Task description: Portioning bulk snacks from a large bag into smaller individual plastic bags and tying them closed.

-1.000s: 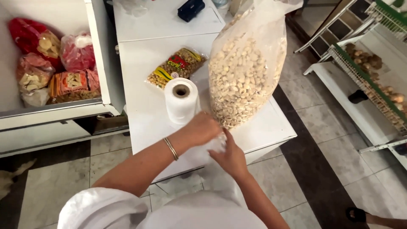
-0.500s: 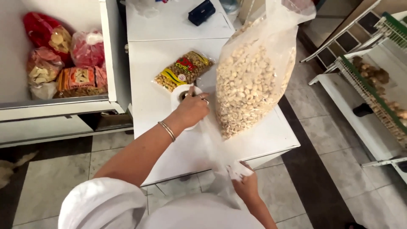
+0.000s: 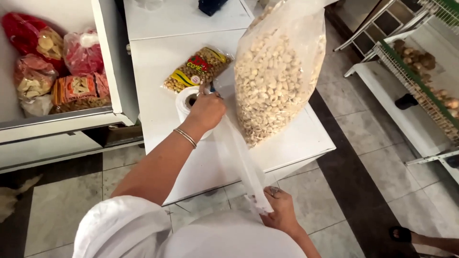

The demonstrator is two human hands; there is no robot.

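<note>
My left hand [image 3: 206,111] presses down on a white roll of thin plastic bags [image 3: 184,102] that stands on the white table [image 3: 158,62]. My right hand [image 3: 282,212] is low, near my body, pinching the end of a clear plastic bag [image 3: 239,160] that stretches taut from the roll to that hand. A big clear bag full of pale nuts [image 3: 277,71] stands upright on the table just right of the roll. A small printed packet of nuts [image 3: 198,68] lies behind the roll.
A white chest at the left [image 3: 107,62] holds several red and orange snack bags [image 3: 52,67]. A dark object [image 3: 210,5] lies at the table's far edge. White wire racks with produce [image 3: 420,67] stand at the right. Another person's sandalled foot [image 3: 399,234] shows at bottom right.
My right hand has drawn the plastic bag away from the roll toward my body, stretching it out. My left hand moved from the table's front edge onto the roll.
</note>
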